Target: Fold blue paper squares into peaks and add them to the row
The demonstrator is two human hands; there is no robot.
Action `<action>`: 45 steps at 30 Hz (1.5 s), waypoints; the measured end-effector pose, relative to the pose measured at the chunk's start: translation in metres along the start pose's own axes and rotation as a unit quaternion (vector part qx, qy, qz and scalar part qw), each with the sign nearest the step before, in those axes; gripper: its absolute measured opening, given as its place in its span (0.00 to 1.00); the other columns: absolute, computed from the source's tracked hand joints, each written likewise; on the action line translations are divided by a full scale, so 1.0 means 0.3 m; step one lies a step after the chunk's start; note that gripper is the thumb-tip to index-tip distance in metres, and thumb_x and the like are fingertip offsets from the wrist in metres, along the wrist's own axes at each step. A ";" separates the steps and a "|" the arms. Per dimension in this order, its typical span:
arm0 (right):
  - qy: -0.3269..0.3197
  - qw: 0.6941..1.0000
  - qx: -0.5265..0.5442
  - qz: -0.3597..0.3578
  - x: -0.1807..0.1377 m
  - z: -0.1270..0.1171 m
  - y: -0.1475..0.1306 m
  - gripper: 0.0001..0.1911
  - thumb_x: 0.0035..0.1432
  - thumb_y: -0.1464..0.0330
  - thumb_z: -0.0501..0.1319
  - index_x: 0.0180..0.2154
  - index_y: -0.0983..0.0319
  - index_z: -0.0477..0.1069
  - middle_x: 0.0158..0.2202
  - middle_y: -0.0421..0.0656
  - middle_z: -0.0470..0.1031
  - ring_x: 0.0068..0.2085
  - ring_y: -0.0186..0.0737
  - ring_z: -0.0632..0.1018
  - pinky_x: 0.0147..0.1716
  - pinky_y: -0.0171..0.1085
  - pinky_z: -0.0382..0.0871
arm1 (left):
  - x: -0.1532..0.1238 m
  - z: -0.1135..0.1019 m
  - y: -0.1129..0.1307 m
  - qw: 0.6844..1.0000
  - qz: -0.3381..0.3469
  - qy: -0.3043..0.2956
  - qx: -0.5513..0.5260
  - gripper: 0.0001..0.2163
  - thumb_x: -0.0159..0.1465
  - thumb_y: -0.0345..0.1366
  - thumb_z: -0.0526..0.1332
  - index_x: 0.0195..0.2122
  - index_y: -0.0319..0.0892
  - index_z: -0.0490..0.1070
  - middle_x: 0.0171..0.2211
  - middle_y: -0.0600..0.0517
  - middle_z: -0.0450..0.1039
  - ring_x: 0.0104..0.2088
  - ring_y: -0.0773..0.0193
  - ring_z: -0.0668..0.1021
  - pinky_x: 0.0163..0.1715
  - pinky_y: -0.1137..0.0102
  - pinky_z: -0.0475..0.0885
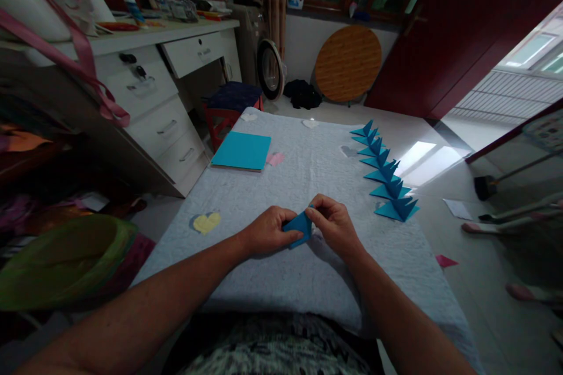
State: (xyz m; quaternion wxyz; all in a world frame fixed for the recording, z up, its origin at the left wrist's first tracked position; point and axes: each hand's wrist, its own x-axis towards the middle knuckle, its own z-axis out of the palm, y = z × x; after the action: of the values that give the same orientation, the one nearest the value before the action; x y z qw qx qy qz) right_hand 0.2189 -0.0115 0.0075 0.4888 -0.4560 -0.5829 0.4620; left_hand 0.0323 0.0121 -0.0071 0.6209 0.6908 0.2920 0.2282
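Observation:
A small folded piece of blue paper is held between my two hands, just above the cloth. My left hand pinches its left side, thumb across the front. With thumb and fingertips, my right hand grips the paper's upper right corner. To the right stands a row of several blue origami cranes, wings spread, running away from me. A stack of square blue paper sheets lies at the far left of the table.
The table wears a pale cloth with heart and flower patches. A green-lined bin stands at lower left, beneath a white desk. Beyond the table are a stool and a washer with its round door ajar.

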 end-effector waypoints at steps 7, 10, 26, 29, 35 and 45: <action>0.015 0.999 0.013 -0.025 -0.007 -0.003 -0.025 0.16 0.59 0.59 0.63 0.24 0.60 0.66 0.21 0.35 0.62 0.25 0.32 0.63 0.25 0.33 0.59 | 0.002 -0.004 -0.008 1.000 -0.008 -0.016 -0.020 0.16 0.59 0.46 0.66 0.25 0.39 0.68 0.21 0.57 0.60 0.22 0.71 0.62 0.23 0.74 0.56; 0.036 0.999 0.018 -0.033 -0.010 -0.015 -0.020 0.18 0.61 0.59 0.61 0.23 0.60 0.65 0.21 0.35 0.60 0.25 0.33 0.63 0.25 0.34 0.58 | 0.006 -0.006 -0.011 0.999 -0.007 0.002 -0.040 0.16 0.59 0.46 0.65 0.26 0.38 0.69 0.22 0.57 0.61 0.23 0.70 0.63 0.24 0.74 0.57; 0.006 0.995 -0.081 -0.054 0.002 -0.005 0.018 0.06 0.57 0.67 0.64 0.28 0.59 0.70 0.26 0.36 0.66 0.29 0.35 0.68 0.31 0.35 0.62 | 0.013 -0.010 0.004 0.968 0.080 0.149 0.184 0.04 0.59 0.30 0.62 0.27 0.39 0.72 0.24 0.57 0.64 0.26 0.69 0.67 0.28 0.73 0.60; 0.059 0.993 -0.069 -0.076 0.006 -0.018 0.023 0.05 0.58 0.68 0.64 0.29 0.59 0.71 0.27 0.37 0.68 0.31 0.36 0.69 0.33 0.36 0.63 | 0.011 -0.010 0.002 0.958 0.094 0.139 0.234 0.05 0.58 0.25 0.60 0.27 0.39 0.73 0.25 0.56 0.67 0.27 0.69 0.69 0.30 0.73 0.61; 0.111 0.955 -0.201 -0.188 0.007 -0.022 0.035 0.12 0.61 0.73 0.59 0.41 0.55 0.79 0.37 0.43 0.73 0.41 0.41 0.74 0.41 0.41 0.68 | 0.014 -0.019 -0.002 0.930 0.081 0.263 0.243 0.09 0.60 0.26 0.59 0.41 0.41 0.72 0.35 0.53 0.70 0.31 0.67 0.71 0.31 0.72 0.67; 0.023 0.919 -0.337 -0.201 0.015 0.008 0.096 0.18 0.64 0.75 0.52 0.48 0.57 0.77 0.47 0.48 0.74 0.43 0.41 0.77 0.44 0.42 0.74 | 0.013 -0.021 -0.015 0.887 0.164 0.252 0.352 0.18 0.57 0.24 0.59 0.49 0.43 0.68 0.49 0.47 0.70 0.52 0.55 0.71 0.56 0.58 0.67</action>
State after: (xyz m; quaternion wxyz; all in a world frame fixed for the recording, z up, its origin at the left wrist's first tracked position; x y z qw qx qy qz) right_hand 0.2182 -0.0027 -0.0203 0.4019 -0.4776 -0.7721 0.1193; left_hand 0.0301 0.0197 -0.0109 0.1965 0.8214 0.3819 0.3752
